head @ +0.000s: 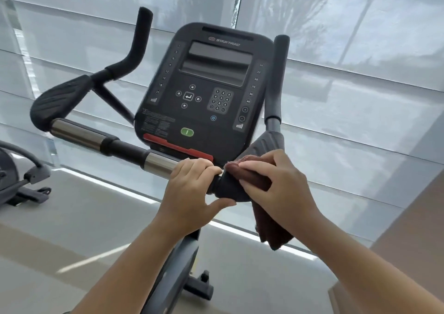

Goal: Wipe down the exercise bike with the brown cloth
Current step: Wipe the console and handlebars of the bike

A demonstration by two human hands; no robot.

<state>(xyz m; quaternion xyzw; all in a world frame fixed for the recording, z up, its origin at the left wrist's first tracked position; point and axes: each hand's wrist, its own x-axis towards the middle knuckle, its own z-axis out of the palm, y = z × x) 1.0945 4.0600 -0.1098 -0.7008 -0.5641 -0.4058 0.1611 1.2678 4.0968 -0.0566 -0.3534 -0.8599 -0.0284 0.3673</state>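
The exercise bike's black console [204, 90] fills the middle of the view, with its handlebar [96, 138] running across below it. My left hand [189, 193] grips the handlebar just below the console, beside a chrome section. My right hand [278, 191] presses the brown cloth [271, 227] over the black right-hand grip pad; the cloth's loose end hangs down under my wrist. Both upright bar ends [276, 78] rise beside the console.
Another machine [16, 172] stands at the far left on the pale floor. White blinds [360, 97] cover the windows behind the bike. The bike's frame and front foot [199, 287] show below my arms. A beige wall [413, 229] is at the right.
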